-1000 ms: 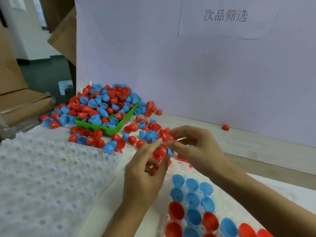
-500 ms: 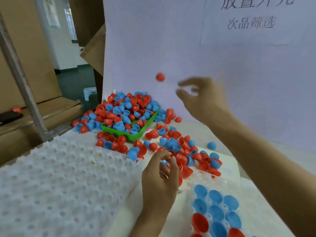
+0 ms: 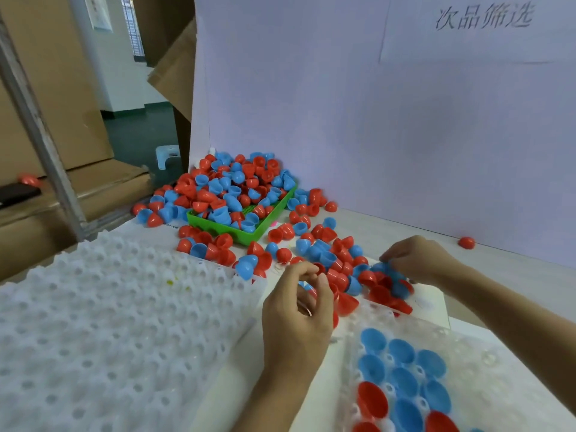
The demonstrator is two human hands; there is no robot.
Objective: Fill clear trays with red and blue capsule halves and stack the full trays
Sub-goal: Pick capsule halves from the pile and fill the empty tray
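Since half a second ago the right hand [image 3: 414, 260] has dropped from in front of the white backboard [image 3: 405, 126] to the loose capsule halves [image 3: 339, 263], fingers curled into them, though what it pinches I cannot tell. The left hand [image 3: 296, 310], loosely curled, holds red halves just left of the clear tray [image 3: 486, 363], whose halves sit open side up. Beyond it stands the green tray [image 3: 249, 236].

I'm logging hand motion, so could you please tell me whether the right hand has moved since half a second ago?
Yes. The right hand has come down from in front of the pale lilac backboard to the loose capsule halves.
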